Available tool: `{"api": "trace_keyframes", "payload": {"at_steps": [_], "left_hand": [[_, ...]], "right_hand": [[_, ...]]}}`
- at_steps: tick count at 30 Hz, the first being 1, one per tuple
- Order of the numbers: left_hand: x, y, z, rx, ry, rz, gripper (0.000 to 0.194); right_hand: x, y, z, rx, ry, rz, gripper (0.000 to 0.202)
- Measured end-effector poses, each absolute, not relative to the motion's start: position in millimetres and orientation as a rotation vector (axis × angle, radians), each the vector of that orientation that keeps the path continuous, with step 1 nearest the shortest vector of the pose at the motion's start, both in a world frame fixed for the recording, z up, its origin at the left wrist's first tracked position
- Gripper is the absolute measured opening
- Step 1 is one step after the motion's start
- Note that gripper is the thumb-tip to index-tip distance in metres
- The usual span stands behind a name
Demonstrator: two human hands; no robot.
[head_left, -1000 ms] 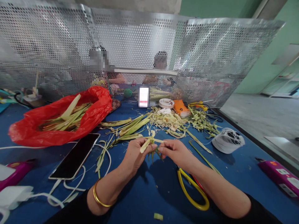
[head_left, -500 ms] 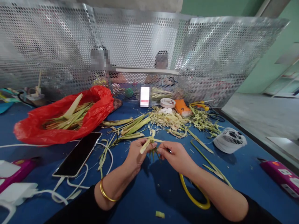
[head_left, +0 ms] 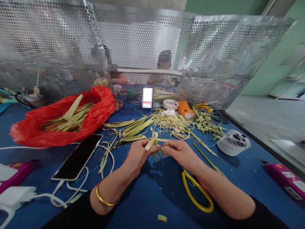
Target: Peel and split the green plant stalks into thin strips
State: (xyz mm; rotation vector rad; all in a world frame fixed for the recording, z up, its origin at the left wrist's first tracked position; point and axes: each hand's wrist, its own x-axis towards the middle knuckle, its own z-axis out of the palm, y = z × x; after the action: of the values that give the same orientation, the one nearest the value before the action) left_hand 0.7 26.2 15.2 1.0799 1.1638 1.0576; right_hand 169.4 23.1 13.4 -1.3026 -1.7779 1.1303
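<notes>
My left hand [head_left: 140, 153] is closed on a small bundle of pale green husk strips [head_left: 156, 155], whose thin ends hang below the fingers. A cream strip folds over the top of the bundle, beside my thumb. My right hand [head_left: 177, 151] is right next to it, thumb and fingers pinched together at the bundle's right side; what lies between those fingertips is too small to make out. Under my right forearm rests a pair of scissors with yellow handles [head_left: 199, 194], partly hidden by the arm. A short cut piece of stalk [head_left: 162, 218] lies near the front edge.
A red plastic bag [head_left: 59, 136] of dried husks stands at left, by a phone [head_left: 78, 157] with white cables. Husk strips [head_left: 140, 127] and shreds [head_left: 173, 122] lie ahead. A white string spool [head_left: 233, 143] and a purple power strip [head_left: 286, 179] sit right. Perforated metal panels [head_left: 143, 38] stand behind.
My right hand has shifted slightly left and up, closer to the bundle. The right forearm has moved, so more of the scissors shows. The folded strip now looks shorter and more upright.
</notes>
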Motion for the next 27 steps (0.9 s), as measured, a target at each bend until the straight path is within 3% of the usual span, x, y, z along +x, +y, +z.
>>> {"api": "trace_keyframes", "payload": {"at_steps": [9, 16, 27], "left_hand": [[10, 16, 15, 0.969, 1.117, 1.083, 0.029], [10, 13, 4, 0.848, 1.024, 1.130, 0.016], [10, 14, 17, 0.859, 1.002, 1.001, 0.027]], "right_hand": [[150, 11, -2, -1.291, -1.555, 1.222, 0.017], [151, 8, 4, -1.323, -1.742, 0.884, 0.024], [155, 11, 8, -1.345, -1.642, 1.124, 0.020]]}}
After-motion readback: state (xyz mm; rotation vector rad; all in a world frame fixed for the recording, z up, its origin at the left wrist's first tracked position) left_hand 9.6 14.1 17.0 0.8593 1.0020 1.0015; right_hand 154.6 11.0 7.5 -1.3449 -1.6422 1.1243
